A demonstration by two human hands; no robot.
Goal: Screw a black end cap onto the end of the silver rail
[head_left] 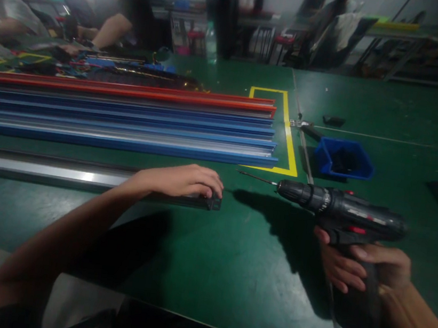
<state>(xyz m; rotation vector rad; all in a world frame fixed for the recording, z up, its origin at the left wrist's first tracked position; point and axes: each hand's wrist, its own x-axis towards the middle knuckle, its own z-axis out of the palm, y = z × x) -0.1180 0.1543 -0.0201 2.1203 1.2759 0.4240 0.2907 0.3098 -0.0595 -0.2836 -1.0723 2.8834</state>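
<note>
Right hand [354, 270], fingers wrapped round a black-and-red cordless drill [358, 212], thin metal bit [257, 177] clear of the work! Left hand [188, 180] curls over the long silver metal rail [80, 175] on the green counter [209, 270]; grip, can't tell. Black end piece [216, 203] seemingly seated, drill contact not yet made.

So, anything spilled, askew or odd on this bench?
Nothing looks spilled or damaged, and the red and blue profiles lie roughly parallel. Mildly untidy: a dark-handled tool and a small dark object, too blurred to identify, lie loose by the blue bin rather than in it.
</note>
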